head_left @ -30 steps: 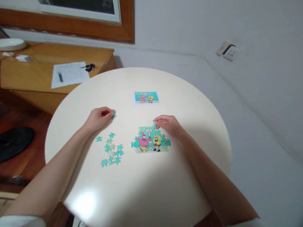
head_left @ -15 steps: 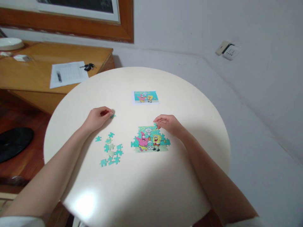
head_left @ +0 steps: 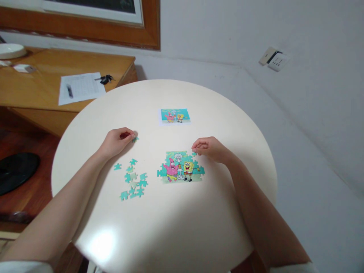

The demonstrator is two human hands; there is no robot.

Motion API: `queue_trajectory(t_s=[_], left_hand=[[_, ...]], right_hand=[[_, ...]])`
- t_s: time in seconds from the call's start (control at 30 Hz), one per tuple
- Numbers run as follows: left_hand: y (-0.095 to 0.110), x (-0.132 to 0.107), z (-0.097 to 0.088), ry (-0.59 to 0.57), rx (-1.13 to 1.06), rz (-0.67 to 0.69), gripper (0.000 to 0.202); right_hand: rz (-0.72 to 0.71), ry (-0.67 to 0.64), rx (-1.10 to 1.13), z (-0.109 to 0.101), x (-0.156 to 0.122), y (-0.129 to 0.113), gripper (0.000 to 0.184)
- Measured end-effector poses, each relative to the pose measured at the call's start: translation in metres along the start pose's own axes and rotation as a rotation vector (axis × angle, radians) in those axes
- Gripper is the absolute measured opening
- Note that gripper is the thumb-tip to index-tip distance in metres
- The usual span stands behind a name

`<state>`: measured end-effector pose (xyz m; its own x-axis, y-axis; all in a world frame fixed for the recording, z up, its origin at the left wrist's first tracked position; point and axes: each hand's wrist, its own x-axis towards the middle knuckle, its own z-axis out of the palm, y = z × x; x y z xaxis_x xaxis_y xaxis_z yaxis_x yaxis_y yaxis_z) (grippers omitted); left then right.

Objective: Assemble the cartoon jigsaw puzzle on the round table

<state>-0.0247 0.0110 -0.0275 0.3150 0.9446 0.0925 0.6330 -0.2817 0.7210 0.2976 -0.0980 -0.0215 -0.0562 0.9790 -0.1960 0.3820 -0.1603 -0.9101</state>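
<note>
A partly joined cartoon jigsaw puzzle (head_left: 179, 168) lies flat on the round white table (head_left: 182, 220). Just past its upper right edge, my right hand (head_left: 209, 148) pinches a small teal puzzle piece (head_left: 194, 154), partly covered by the fingers. To the upper left, my left hand (head_left: 118, 140) rests on the table with its fingertips closed on another teal piece (head_left: 135, 139). Several loose teal and pale pieces (head_left: 133, 182) are spread left of the puzzle. A printed picture (head_left: 175, 116) of the same cartoon scene lies farther back.
A wooden desk (head_left: 36, 83) stands at the left, bearing a sheet of paper (head_left: 81, 89) and keys (head_left: 106, 79). Wall sockets (head_left: 278, 61) are at the upper right. A round black base (head_left: 18, 172) is on the floor at the left.
My right hand has shifted right with its piece, from the puzzle's top edge to just off its upper right. My left hand has stayed in place.
</note>
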Motion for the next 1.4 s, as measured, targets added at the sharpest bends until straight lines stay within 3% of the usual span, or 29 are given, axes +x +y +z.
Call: queue_trajectory(t_s=[0.23,0.63,1.4], left_hand=[[0.0028,-0.0003,-0.0004,0.005,-0.004,-0.012,0.027],[-0.0017,0.0011,0.0007,0.006,0.005,0.006,0.027],[-0.0013,0.0007,-0.0004,-0.008,0.015,0.008,0.025]], right_hand=[[0.004,0.002,-0.034,0.0012,0.0002,0.0012,0.015],[-0.122,0.062,-0.199,0.0025,0.0032,0.0098,0.014],[-0.138,0.081,-0.287,0.0053,0.0013,0.0059,0.009]])
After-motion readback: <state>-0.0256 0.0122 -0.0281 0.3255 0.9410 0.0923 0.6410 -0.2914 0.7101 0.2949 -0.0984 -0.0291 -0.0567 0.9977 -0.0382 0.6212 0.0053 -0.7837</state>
